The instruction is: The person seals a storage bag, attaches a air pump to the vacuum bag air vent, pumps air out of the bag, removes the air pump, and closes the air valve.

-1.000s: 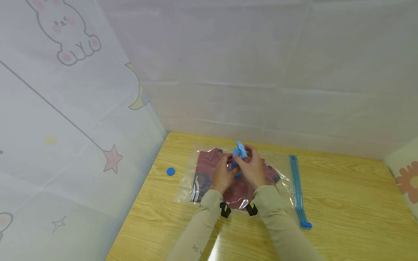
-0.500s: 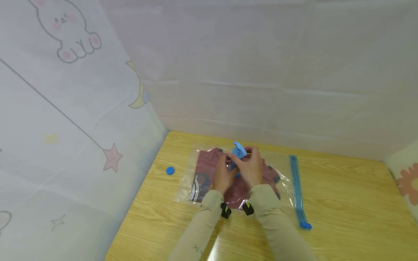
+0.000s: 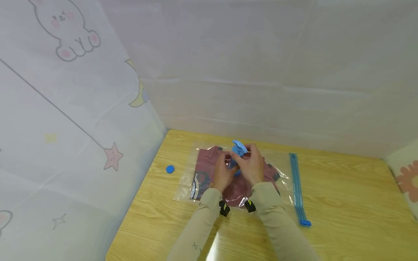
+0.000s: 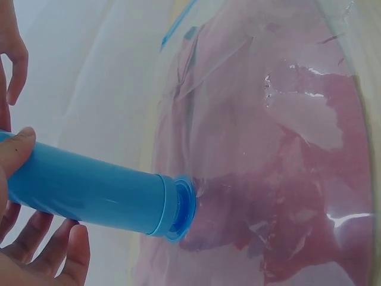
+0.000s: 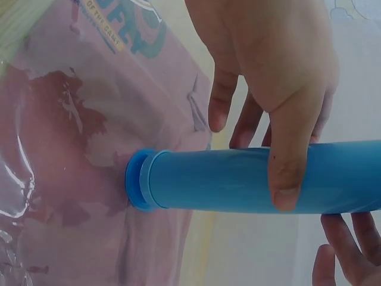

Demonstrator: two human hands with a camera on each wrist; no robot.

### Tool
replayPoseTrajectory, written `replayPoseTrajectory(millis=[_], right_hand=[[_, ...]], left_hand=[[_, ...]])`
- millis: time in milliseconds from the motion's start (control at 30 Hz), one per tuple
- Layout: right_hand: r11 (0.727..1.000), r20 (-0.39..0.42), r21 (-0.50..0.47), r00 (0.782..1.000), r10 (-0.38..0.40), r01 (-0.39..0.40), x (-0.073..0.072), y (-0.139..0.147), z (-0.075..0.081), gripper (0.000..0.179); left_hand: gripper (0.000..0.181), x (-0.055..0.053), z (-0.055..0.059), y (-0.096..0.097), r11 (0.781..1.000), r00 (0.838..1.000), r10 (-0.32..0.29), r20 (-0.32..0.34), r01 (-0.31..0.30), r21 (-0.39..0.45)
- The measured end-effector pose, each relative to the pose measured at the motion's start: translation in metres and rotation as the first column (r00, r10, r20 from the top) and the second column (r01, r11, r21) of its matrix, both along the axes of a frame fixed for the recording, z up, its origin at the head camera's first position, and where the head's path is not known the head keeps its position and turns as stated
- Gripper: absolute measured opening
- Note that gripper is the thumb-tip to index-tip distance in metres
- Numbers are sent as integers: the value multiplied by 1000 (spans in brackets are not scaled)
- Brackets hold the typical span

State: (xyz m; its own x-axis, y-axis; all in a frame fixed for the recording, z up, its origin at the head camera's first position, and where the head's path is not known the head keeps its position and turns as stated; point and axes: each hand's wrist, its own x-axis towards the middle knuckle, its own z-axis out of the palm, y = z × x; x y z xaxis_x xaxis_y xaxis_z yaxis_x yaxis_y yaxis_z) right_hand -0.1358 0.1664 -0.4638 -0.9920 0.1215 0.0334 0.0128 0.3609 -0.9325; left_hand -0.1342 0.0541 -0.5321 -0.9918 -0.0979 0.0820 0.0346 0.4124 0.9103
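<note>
A blue hand pump (image 3: 233, 164) stands nearly upright on a clear plastic storage bag (image 3: 186, 188) holding a folded maroon garment (image 3: 206, 159). Its lower end meets a round blue valve (image 5: 137, 180) on the bag. My left hand (image 3: 223, 174) grips the pump's barrel, thumb across it in the right wrist view. My right hand (image 3: 252, 167) holds the pump higher up, close under the light blue curved handle (image 3: 240, 146). In the left wrist view, the barrel (image 4: 95, 187) is plain, and its top end lies outside the picture.
A round blue cap (image 3: 170, 169) lies on the wooden table (image 3: 346, 203) left of the bag. Along the bag's right edge runs a blue zip strip (image 3: 295, 181) with a blue slider (image 3: 305, 223) at its near end. Printed cloth walls (image 3: 228, 119) stand behind and to the left.
The pump's handle has turned slightly leftward since one second ago, and my right hand has shifted a little with it. My left hand stays on the barrel; the bag looks the same.
</note>
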Motion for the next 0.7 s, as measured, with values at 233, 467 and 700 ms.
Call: replayPoseTrajectory(millis=[233,467,700], right_hand=[[998,8,37,999,45,-46,0,4,4,48],[993,12,83,997,81,-82,-1,7,3,43],[990,11,110,996,86,-86,-1,6,1,38]], left_hand=[[47,0,0,-2,999,1000,3,-8,-3,-46],[52,2,4,-5,998,999,-31,-11,31,-63],[61,3,9,-6,996,997,-76,-25,75,-52]])
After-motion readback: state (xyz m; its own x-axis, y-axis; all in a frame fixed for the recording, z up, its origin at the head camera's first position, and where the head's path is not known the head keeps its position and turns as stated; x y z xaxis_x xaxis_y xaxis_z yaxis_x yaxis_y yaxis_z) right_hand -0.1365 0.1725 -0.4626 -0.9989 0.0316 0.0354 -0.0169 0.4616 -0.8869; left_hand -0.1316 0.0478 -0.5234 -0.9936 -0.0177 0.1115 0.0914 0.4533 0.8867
